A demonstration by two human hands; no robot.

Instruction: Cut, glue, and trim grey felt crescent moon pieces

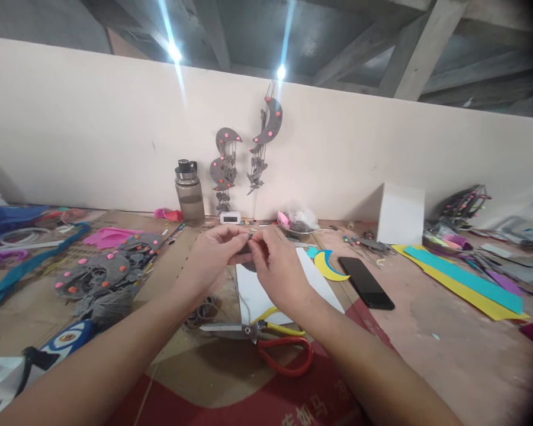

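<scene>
Grey crescents (pixel 116 267) lying at nine o'clock; left hand (pixel 217 245) pinching small grey piece (pixel 245 250), centre, partly hidden; scissors (pixel 247 331) lying at six; right hand (pixel 275 254) pinching it too. Likely fine fingerwork happening; next move probably calling for steady, narrow fingertips.

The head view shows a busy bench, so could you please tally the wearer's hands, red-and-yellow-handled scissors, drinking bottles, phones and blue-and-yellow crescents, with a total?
Hands: 2 (left hand, right hand)
Red-and-yellow-handled scissors: 1
Drinking bottle: 1
Phone: 1
Blue-and-yellow crescent: 1
Total: 6
</scene>
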